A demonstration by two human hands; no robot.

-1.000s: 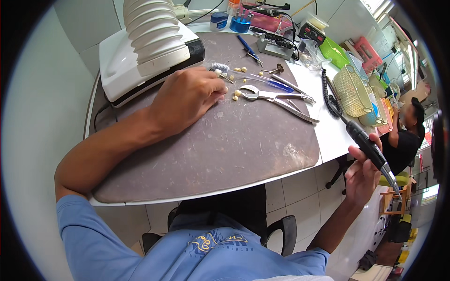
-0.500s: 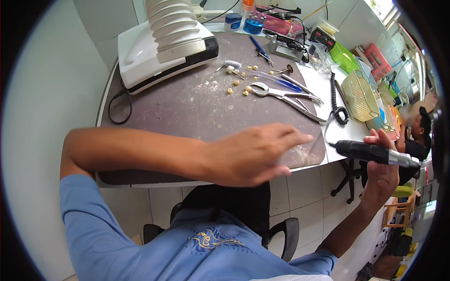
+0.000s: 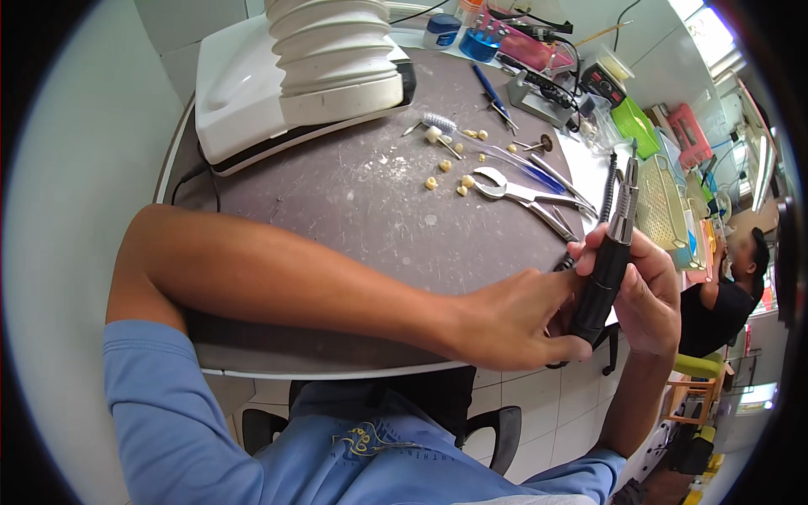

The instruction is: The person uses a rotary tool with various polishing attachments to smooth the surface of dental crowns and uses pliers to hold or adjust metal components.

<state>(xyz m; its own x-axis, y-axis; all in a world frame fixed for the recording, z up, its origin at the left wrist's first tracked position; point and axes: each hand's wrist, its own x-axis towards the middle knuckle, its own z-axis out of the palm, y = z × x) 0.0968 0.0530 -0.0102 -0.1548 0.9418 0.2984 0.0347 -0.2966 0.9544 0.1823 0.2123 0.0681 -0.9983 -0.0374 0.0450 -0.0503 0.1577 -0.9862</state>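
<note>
A black handpiece (image 3: 601, 290) with a metal nose stands steeply tilted over the right edge of the desk, a thin bit pointing up at its tip. My right hand (image 3: 652, 295) grips its middle from the right, fingers curled around the body. My left hand (image 3: 522, 324) reaches across and closes on its lower end, the thumb below and the other fingers partly hidden behind it. Part of the black coiled cord (image 3: 609, 185) shows beyond the hands. Farther off on the mat lie metal pliers with curved jaws (image 3: 513, 190) and several small cream tooth-shaped pieces (image 3: 445, 166).
A white machine (image 3: 244, 93) with a ribbed hose (image 3: 335, 50) fills the back left of the grey mat (image 3: 337, 219). Near the pliers are a brush (image 3: 439, 124) and a dark disc on a shank (image 3: 545, 143). Cream baskets (image 3: 658, 206) stand right; beyond sits another person (image 3: 715, 303).
The handpiece has swung from lying sideways to nose up and shifted left. My left hand has moved right and down onto its lower end. My right hand has wrapped around the body.
</note>
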